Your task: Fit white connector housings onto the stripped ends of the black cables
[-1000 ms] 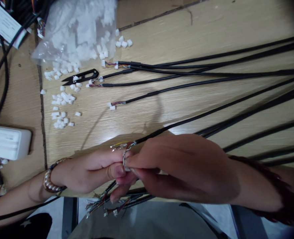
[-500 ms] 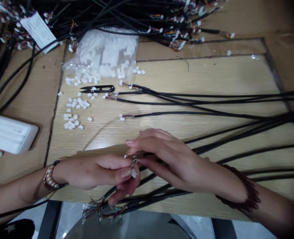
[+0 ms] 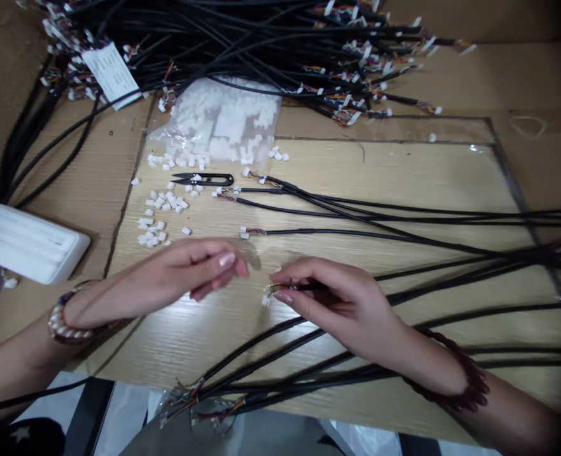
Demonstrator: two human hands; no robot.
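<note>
My right hand (image 3: 351, 297) pinches the end of a black cable between thumb and fingertips. Short thin wires stick out of that end, and a small white connector (image 3: 265, 300) hangs on them. To its left, apart from the cable, my left hand (image 3: 189, 272) hovers over the board with fingers loosely bent and nothing visible in them. Loose white connector housings (image 3: 166, 201) lie in small piles beyond the left hand. Near them rest black thread snips (image 3: 204, 180). Several cables with white connectors on their ends (image 3: 299, 231) lie across the board.
A clear bag of white connectors (image 3: 232, 120) lies at the back, against a large heap of black cables (image 3: 242, 44) with a white label (image 3: 111, 75). At left is a white box-shaped device (image 3: 30, 244). Bare-wire cable ends (image 3: 189, 396) lie at the board's near edge.
My left hand has let go of the cable end and moved up and left. My right hand still pinches the cable. The view has shifted, so the table's things sit lower and further right.
</note>
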